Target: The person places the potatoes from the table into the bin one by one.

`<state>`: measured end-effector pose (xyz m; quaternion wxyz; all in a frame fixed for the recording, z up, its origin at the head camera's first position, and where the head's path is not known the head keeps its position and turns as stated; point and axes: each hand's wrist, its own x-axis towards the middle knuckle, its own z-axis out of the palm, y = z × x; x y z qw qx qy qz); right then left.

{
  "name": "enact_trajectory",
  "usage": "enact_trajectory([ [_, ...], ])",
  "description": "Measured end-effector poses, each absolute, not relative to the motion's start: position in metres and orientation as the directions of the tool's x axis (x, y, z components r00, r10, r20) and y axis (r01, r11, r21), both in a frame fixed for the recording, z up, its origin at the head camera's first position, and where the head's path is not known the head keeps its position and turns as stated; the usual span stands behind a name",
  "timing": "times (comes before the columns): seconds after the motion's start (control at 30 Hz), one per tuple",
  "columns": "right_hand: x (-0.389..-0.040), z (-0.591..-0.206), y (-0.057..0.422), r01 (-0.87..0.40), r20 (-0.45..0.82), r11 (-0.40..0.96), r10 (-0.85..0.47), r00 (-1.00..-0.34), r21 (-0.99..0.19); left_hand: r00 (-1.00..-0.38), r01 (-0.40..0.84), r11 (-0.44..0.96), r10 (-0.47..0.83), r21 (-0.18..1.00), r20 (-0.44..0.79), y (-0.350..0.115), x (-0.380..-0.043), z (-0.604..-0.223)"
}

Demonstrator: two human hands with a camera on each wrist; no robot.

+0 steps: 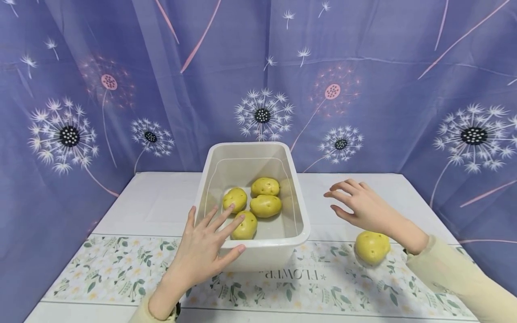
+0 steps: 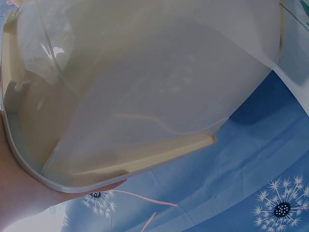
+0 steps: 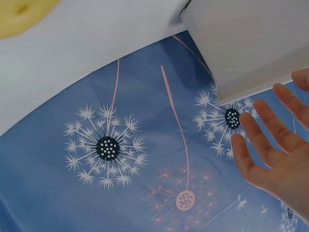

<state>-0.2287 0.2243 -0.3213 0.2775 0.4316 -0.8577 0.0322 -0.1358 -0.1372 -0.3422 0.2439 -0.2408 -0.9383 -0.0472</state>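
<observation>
Several yellow potatoes (image 1: pixel 265 206) lie on the floor of a pale plastic bin (image 1: pixel 300 193), grouped toward its left and middle. My left hand (image 1: pixel 202 246) spreads its fingers over the bin's near left corner, and from above they overlap the nearest potatoes. In the left wrist view, the bin's rim (image 2: pixel 72 188) cuts across that hand; whether it presses on the rim is unclear. To the right of the bin, my right hand (image 1: pixel 359 204) hovers with loosely bent fingers and nothing in them. One more potato (image 1: pixel 371 247) lies on the table just below the right wrist.
A white table (image 1: pixel 161 197) carries a floral runner (image 1: pixel 117 269) along its front part, partly under the bin. Blue dandelion-print curtains (image 1: pixel 202 89) enclose the back and both sides. The bin's far end stands near the back curtain.
</observation>
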Motion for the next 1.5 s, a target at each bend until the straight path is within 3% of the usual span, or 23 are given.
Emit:
enact_trajectory([
  [0.47, -0.212, -0.327, 0.237, -0.757, 0.529, 0.634, -0.701, -0.478, 0.158, -0.765, 0.471, 0.881, 0.428, -0.035, 0.481, -0.136, -0.136, -0.342],
  [1.5, -0.180, -0.357, 0.262, -0.668, 0.482, 0.742, -0.609, -0.629, 0.066, -0.768, 0.469, 0.883, 0.425, -0.031, 0.479, -0.136, -0.135, -0.342],
])
